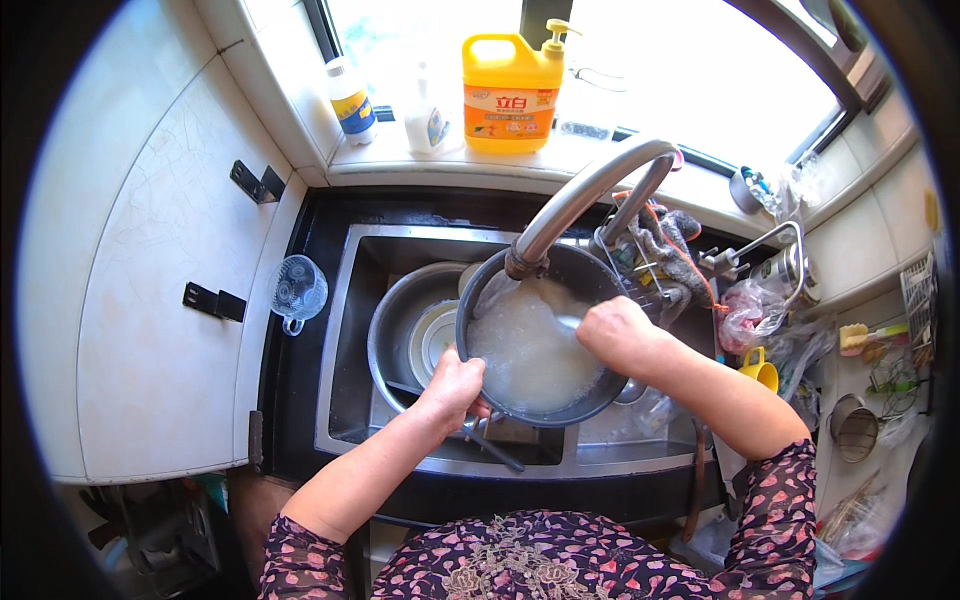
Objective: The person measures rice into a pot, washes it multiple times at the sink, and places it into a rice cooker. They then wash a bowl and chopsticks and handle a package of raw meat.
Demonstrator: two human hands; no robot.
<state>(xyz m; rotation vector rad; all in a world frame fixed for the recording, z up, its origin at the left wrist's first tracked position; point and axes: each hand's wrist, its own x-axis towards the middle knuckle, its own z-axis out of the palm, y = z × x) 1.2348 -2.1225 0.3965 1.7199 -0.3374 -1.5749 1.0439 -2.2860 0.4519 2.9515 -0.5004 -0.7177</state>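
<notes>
A dark grey round pot [589, 271] sits tilted under the curved metal faucet [574, 201], over the middle of the stainless steel sink [328, 409]. Cloudy whitish water [529, 356] covers its bottom. My left hand [459, 386] grips the pot's rim at the near left. Inside the pot, at its right, my right hand [619, 336] is closed around a whitish object [568, 321], mostly hidden by the fingers. Behind my left hand, a metal basin [390, 322] in the sink holds pale dishes [431, 337]. A dark handle [495, 450] lies below the pot.
A clear glass mug [298, 289] stands on the black counter at left. The windowsill bears a yellow detergent jug [510, 112] and a white bottle [351, 105]. Right of the faucet hangs a grey cloth [679, 255]; a yellow mug [759, 371] and plastic bags [750, 307] crowd beyond.
</notes>
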